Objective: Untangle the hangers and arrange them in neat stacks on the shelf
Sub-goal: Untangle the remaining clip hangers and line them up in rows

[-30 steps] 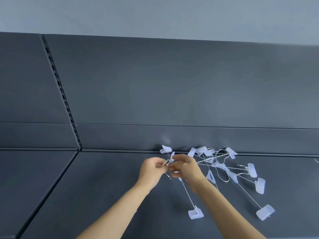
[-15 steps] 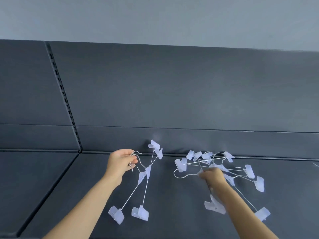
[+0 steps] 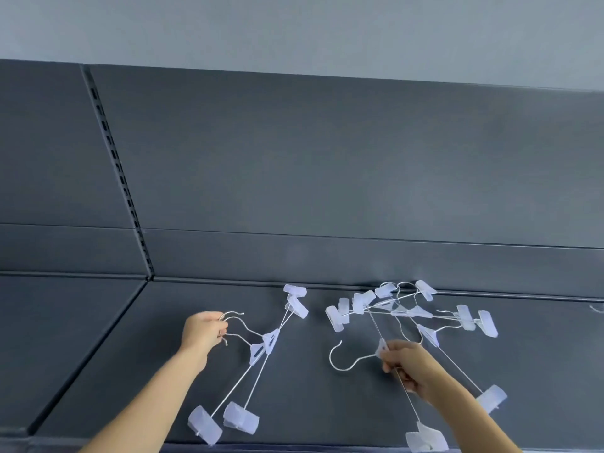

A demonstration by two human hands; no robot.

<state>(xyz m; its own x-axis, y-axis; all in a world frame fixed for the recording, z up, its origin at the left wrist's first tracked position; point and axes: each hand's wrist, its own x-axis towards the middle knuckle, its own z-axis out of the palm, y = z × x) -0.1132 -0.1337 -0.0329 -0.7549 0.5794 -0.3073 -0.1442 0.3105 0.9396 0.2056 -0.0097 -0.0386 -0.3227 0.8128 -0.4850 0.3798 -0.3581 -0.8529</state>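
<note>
Left hand is pinching the hooks of two clip hangers lying together on the dark shelf, while my right hand is closed around the centre of another hanger at the edge of the tangled pile. My worry: if I pull that one now, its wire hook or a clip could snag and drag the whole heap along. Thin shiny wire, frosted translucent plastic clips, smooth matte shelf, so stuff slides easily.

Hands drawing apart, left hand carrying two clip hangers leftward, right hand pulling one hanger from the tangled pile.
</note>
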